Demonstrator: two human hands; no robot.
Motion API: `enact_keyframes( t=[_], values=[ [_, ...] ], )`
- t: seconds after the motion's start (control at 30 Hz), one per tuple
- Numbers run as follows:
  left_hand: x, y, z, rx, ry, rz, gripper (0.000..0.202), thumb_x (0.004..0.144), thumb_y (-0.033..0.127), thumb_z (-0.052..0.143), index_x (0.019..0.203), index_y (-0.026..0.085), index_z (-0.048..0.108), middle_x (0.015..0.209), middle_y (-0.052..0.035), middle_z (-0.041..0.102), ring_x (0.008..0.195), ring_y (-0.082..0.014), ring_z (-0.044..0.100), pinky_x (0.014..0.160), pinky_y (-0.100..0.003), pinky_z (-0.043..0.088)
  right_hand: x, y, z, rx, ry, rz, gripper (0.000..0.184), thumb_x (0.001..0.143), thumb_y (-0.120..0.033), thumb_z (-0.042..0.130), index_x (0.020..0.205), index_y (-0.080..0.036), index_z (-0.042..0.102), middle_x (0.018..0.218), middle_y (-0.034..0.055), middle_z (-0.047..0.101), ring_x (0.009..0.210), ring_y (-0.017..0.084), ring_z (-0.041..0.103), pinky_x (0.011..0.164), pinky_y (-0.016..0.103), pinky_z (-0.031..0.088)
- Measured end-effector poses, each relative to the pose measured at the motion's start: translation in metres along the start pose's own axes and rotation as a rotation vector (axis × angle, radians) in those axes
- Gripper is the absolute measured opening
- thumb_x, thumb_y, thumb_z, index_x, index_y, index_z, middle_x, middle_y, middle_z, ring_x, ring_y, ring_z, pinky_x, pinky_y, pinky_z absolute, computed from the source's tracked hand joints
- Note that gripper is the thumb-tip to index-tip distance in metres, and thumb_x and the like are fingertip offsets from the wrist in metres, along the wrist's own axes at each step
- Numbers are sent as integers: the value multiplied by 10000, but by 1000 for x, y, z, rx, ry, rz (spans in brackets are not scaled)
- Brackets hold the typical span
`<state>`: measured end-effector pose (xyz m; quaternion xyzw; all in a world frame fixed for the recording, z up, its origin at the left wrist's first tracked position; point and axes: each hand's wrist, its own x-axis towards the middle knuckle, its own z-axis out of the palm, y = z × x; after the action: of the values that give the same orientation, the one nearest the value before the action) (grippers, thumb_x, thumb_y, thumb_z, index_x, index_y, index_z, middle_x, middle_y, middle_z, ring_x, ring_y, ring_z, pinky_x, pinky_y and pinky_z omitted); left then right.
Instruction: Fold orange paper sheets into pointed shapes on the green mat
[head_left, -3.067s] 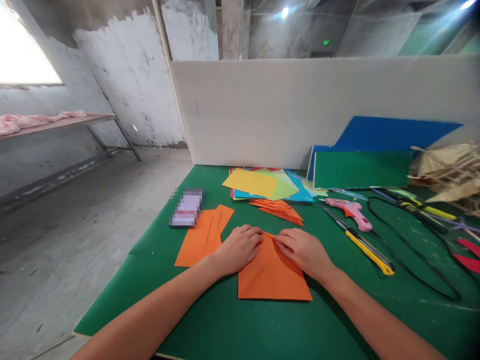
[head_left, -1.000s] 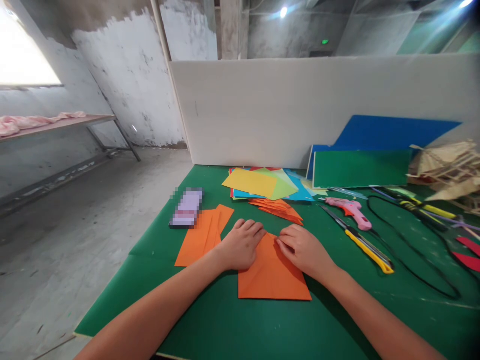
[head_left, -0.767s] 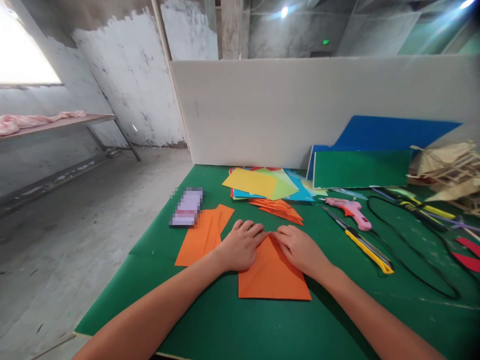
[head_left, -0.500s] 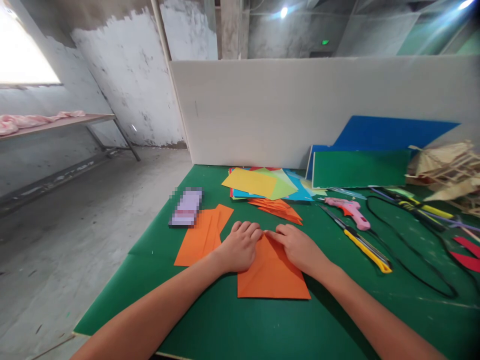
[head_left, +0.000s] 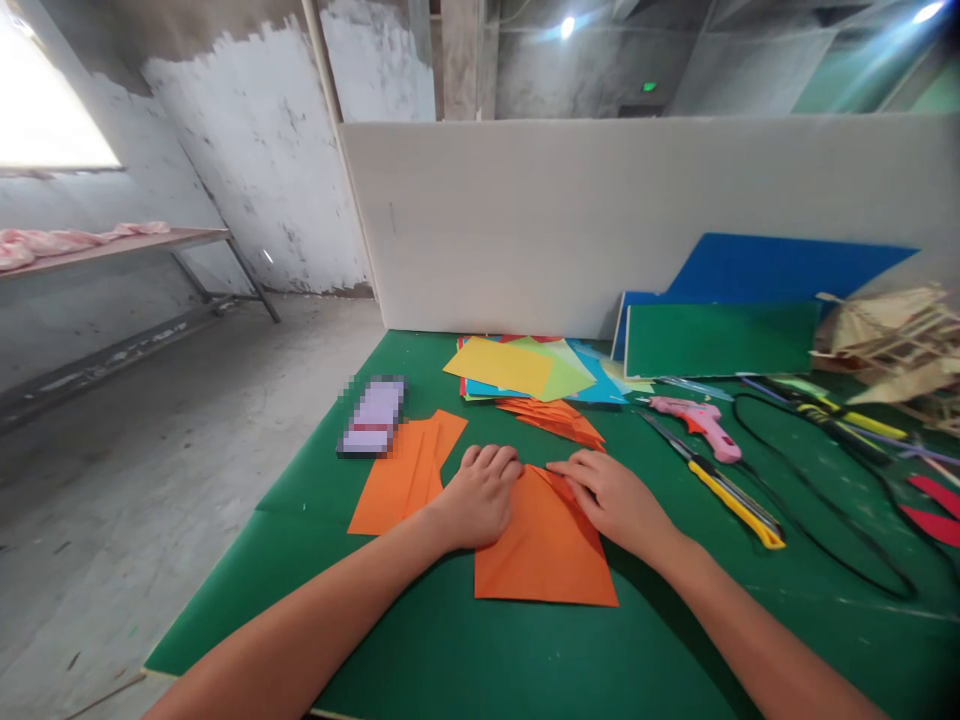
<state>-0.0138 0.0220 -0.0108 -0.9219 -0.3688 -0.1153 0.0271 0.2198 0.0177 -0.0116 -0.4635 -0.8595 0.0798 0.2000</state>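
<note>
A sheet of orange paper [head_left: 544, 555] lies on the green tabletop in front of me. My left hand [head_left: 481, 497] is closed, its fingers curled over the sheet's upper left edge and pressing it down. At the upper right edge, my right hand [head_left: 604, 495] has its fingers together on the paper, where a flap shows a crease; the fingertips partly cover it. More orange paper [head_left: 405, 470], creased, lies left of my left hand. Beyond both hands rests a fan-like stack of folded orange paper [head_left: 559, 420].
A phone [head_left: 373, 415], blurred over, lies at the left. Coloured sheets [head_left: 499, 367] are piled at the back. To the right are a pink glue gun [head_left: 705, 420] with a black cord, a yellow utility knife [head_left: 731, 495] and a green board [head_left: 720, 340]. The white panel [head_left: 525, 220] stands behind.
My right hand has slid slightly right and down along the paper's upper right edge, and the flap there shows more. My left hand has stayed nearly still.
</note>
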Motion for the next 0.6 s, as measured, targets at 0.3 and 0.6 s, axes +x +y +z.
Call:
enact_keyframes(
  t=[0.3, 0.6],
  values=[
    [2, 4, -6, -98, -20, 72, 558, 825, 78, 380, 1372, 172, 323, 1372, -100, 467, 1192, -243, 420, 963, -400, 319, -2, -7, 6, 186, 61, -14, 392, 854, -124, 472, 1227, -243, 501, 924, 51, 612, 856, 203, 590, 763, 351, 505],
    [2, 0, -8, -170, -50, 107, 438, 840, 73, 385, 1243, 210, 488, 1308, -85, 524, 1279, -229, 394, 1018, -413, 324, -6, -16, -6, 203, -59, -97, 330, 868, -328, 585, 1180, -254, 506, 1063, 62, 656, 950, 214, 610, 806, 346, 506]
  ],
)
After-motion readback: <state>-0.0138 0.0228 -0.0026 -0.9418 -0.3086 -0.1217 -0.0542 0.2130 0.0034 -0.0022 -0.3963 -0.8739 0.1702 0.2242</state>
